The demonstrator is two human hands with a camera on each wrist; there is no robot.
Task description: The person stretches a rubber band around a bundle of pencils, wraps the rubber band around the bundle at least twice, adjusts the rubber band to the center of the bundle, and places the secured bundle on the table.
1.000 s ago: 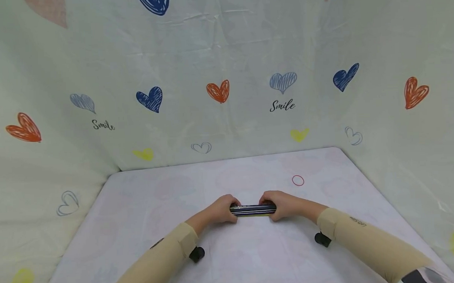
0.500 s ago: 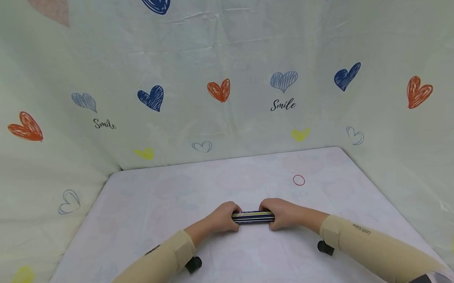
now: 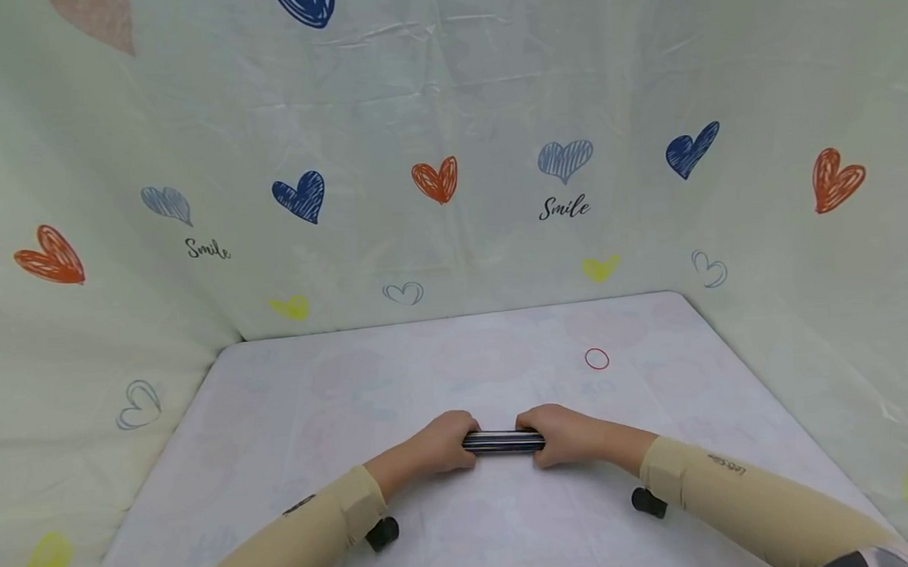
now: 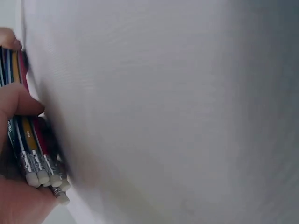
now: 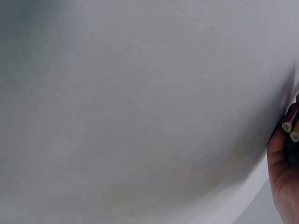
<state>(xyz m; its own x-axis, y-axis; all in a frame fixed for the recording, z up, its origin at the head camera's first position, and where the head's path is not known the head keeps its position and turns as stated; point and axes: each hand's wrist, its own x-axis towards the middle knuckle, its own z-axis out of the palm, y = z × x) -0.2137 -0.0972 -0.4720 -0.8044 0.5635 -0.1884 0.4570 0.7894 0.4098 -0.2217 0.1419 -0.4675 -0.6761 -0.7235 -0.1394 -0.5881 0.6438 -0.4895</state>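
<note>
A bundle of pencils [image 3: 503,443] lies crosswise between my two hands over the middle of the table. My left hand [image 3: 448,442] grips its left end, and my right hand [image 3: 564,434] grips the right end. In the left wrist view the pencils [image 4: 31,135] show dark, yellow and red barrels, with silver ferrules and white erasers [image 4: 43,177] by the palm. The left thumb [image 4: 25,100] crosses over the barrels. The right wrist view catches only a few flat, unsharpened pencil ends [image 5: 287,126] in the right hand [image 5: 282,172]. Fingers hide both ends from above.
A thin red ring [image 3: 586,359], like a rubber band, lies on the white-covered table [image 3: 342,521] behind and right of the hands. A curtain printed with hearts [image 3: 485,90] encloses the table's back and sides.
Both hands have drawn the pencil bundle toward me, down in the head view. Yellow barrels showed half a second ago; now mostly dark ones face up. The red ring has stayed put.
</note>
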